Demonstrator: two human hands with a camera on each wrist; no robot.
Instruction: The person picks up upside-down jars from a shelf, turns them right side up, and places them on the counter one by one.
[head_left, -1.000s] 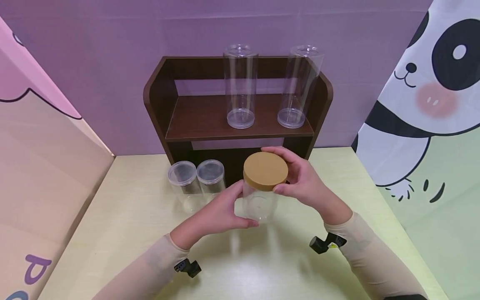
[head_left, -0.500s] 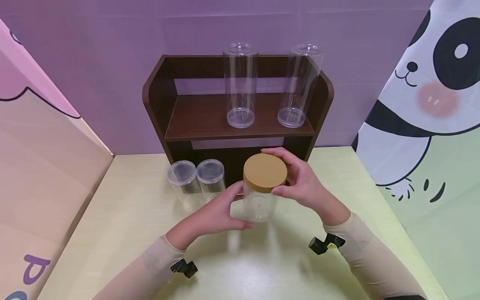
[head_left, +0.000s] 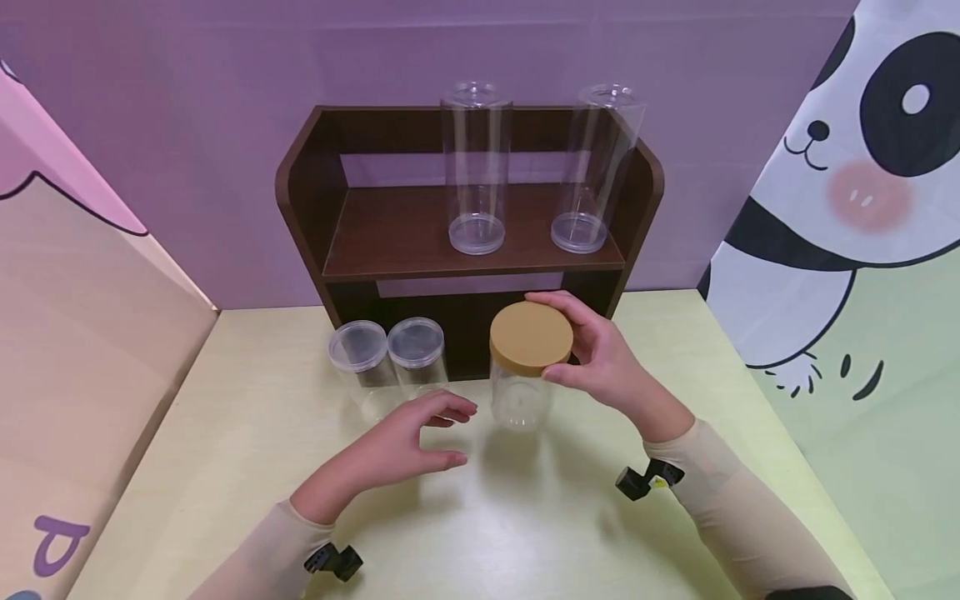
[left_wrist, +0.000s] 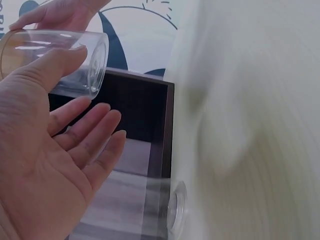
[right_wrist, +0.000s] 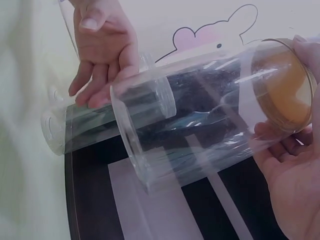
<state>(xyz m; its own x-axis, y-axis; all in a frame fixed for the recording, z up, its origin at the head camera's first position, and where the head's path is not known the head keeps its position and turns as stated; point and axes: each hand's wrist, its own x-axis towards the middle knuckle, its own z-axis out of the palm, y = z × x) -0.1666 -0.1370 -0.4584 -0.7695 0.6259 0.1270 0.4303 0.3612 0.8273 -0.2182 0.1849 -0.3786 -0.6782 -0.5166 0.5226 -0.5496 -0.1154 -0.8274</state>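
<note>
My right hand [head_left: 600, 358] grips a clear jar [head_left: 521, 402] round its tan lid [head_left: 531, 337], in front of the shelf's lower opening. In the right wrist view the jar [right_wrist: 195, 110] is see-through, with nothing showing inside. The jar's base hangs above the table, its shadow lying below. My left hand [head_left: 401, 446] is off the jar, just to its left, thumb and fingers spread apart with nothing between them. In the left wrist view the left palm [left_wrist: 55, 165] shows, its fingers loosely extended near the jar [left_wrist: 75, 60].
A dark brown two-level shelf [head_left: 420, 267] stands at the back of the pale table [head_left: 480, 533]. Its upper board holds two tall clear cylinders [head_left: 477, 167], one nearer the right side [head_left: 600, 167]. Two clear lidded jars [head_left: 358, 347] stand side by side at the shelf's left front.
My left hand has let go of the jar and drawn back to the left and down. The right hand still holds the jar by its lid, almost in the same place.
</note>
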